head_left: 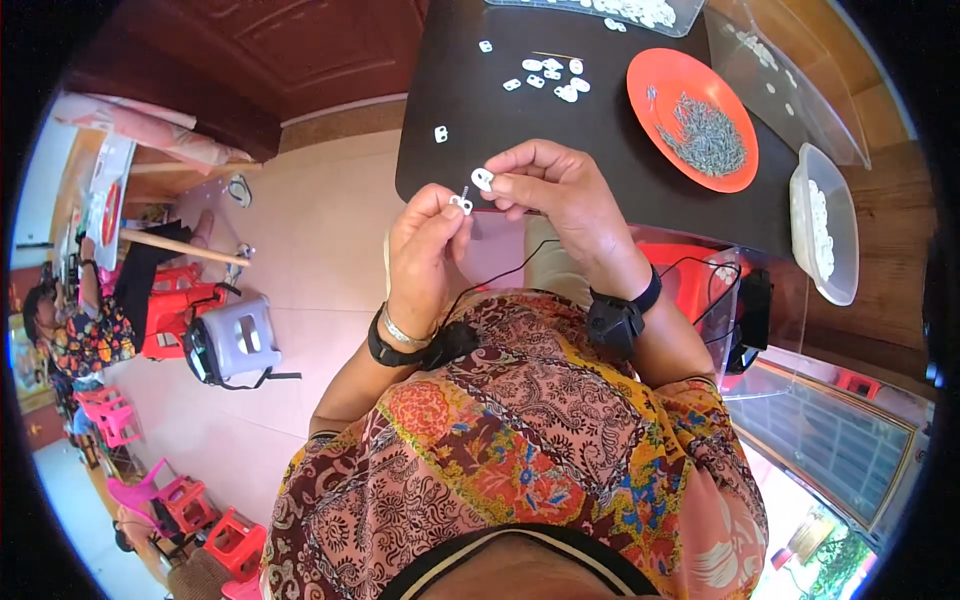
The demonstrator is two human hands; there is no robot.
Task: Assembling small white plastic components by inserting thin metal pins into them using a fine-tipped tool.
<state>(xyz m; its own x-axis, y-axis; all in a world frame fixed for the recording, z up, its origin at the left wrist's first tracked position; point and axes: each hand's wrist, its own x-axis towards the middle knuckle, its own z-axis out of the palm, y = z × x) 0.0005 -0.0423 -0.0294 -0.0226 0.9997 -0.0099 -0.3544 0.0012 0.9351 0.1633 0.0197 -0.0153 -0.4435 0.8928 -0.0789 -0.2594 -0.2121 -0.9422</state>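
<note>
Just past the table's near edge, both my hands are raised close together. My left hand (pixel 420 250) pinches a small white plastic piece with holes (pixel 461 204), and a thin grey screw (pixel 465 191) stands upright from it. Between the thumb and fingers of my right hand (pixel 570 200) is a white oval plastic piece (pixel 482 180) with a dark hole. The two pieces are near each other and look apart. On the dark table (pixel 440 90) lies a loose group of similar white pieces (pixel 550 70), with a single one (pixel 441 134) nearer my left hand.
An orange plate (pixel 640 92) holding a heap of grey screws (pixel 708 140) is at the right. Beyond it sits a clear tub (pixel 848 255) of white pieces; another clear bin (pixel 685 20) is at the far edge. Left are a grey stool (pixel 262 335), red stools (pixel 235 540) and another person (pixel 95 335).
</note>
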